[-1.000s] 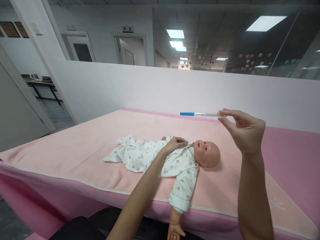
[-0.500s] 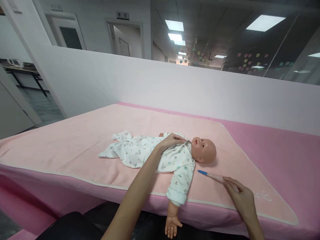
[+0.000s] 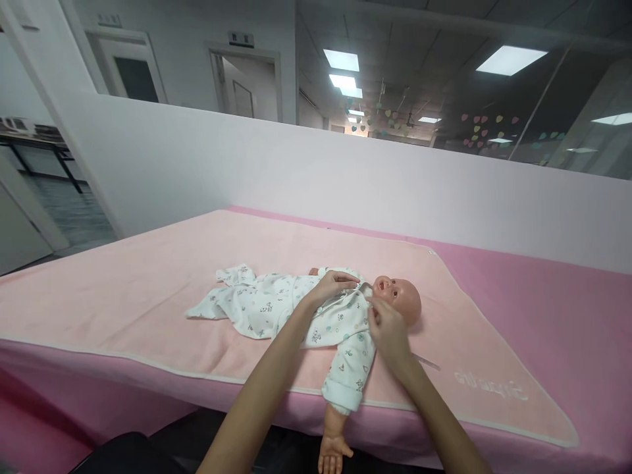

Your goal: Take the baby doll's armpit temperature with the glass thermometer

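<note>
A baby doll (image 3: 402, 296) lies on its back, its head to the right, dressed in a white printed shirt (image 3: 340, 322) and trousers (image 3: 266, 303). My left hand (image 3: 333, 288) rests on its chest, fingers closed on the shirt's edge near the collar. At the neck, my right hand (image 3: 388, 329) pinches the near side of the same collar. Beneath my right forearm lies a slim clear stick (image 3: 427, 362); the arm covers the rest of it. The doll's near arm (image 3: 334, 434) hangs over the front edge, palm showing.
A pale pink blanket (image 3: 162, 276) with white lettering covers much of the pink padded table (image 3: 557, 316). Behind it rises a white partition wall (image 3: 276, 171) with glass above. Off to the left is a doorway with a dark-legged table (image 3: 44, 148).
My right hand has let go of the blue-capped clear stick on the blanket and moved left to the doll's collar. My left hand stays at the chest. The view has shifted slightly.
</note>
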`<state>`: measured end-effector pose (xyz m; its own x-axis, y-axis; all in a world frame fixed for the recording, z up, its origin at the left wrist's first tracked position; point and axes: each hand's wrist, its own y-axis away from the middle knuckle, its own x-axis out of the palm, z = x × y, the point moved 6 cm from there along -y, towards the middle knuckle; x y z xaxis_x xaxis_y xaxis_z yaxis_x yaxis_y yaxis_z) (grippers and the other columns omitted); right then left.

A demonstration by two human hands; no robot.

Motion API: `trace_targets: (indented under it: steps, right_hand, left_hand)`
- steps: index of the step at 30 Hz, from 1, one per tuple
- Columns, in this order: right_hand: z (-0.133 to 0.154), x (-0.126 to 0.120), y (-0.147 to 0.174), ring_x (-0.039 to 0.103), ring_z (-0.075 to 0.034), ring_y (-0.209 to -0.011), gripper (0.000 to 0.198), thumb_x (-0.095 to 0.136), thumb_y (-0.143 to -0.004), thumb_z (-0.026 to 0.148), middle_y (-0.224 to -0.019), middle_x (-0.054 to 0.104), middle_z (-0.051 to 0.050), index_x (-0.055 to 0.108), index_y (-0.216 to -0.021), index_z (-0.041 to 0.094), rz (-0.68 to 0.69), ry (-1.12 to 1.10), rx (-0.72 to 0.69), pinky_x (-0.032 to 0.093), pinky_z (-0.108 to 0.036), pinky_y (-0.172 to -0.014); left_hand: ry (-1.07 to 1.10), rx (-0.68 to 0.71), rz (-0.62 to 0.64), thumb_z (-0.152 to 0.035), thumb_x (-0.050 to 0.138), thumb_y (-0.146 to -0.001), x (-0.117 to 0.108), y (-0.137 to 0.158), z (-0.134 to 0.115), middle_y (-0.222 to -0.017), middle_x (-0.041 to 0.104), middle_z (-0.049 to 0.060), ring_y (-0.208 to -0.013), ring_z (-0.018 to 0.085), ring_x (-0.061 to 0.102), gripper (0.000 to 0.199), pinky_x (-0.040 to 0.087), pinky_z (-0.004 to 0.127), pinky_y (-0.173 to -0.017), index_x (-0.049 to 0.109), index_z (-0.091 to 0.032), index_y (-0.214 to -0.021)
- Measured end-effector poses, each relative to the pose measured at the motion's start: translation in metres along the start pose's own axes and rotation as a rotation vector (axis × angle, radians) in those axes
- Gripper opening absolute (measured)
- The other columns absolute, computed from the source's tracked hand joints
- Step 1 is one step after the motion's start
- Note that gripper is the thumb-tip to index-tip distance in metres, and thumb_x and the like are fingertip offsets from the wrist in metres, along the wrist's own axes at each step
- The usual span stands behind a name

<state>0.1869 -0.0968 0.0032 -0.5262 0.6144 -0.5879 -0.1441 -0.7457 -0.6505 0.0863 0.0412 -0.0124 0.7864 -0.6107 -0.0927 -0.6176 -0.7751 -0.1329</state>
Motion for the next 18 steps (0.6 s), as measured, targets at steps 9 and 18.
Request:
trace_targets:
  steps: [9, 18]
  right_hand:
    - [-0.01, 0.045, -0.012, 0.061, -0.019, -0.083, 0.027, 0.035, -0.088, 0.021, -0.096, 0.064, -0.011, 0.053, -0.107, 0.013, -0.281, -0.122, -0.016, 0.05, -0.032, -0.075]
    - [-0.011, 0.042, -0.011, 0.06, -0.017, -0.078, 0.024, 0.037, -0.088, 0.023, -0.093, 0.063, -0.009, 0.055, -0.101, 0.016, -0.28, -0.181, 0.005, 0.05, -0.031, -0.072]
  left_hand:
    - [0.005, 0.023, 0.0, -0.032, 0.072, -0.059, -0.001, -0.001, 0.001, -0.075, 0.067, 0.006, -0.072, 0.015, 0.059, 0.03, 0.043, 0.024, -0.066, 0.069, -0.011, -0.081]
    - [0.016, -0.008, 0.036, -0.032, 0.074, -0.054, 0.002, 0.0, 0.0, -0.063, 0.063, 0.005, -0.058, 0.011, 0.055, 0.031, 0.038, 0.021, -0.054, 0.068, -0.01, -0.075]
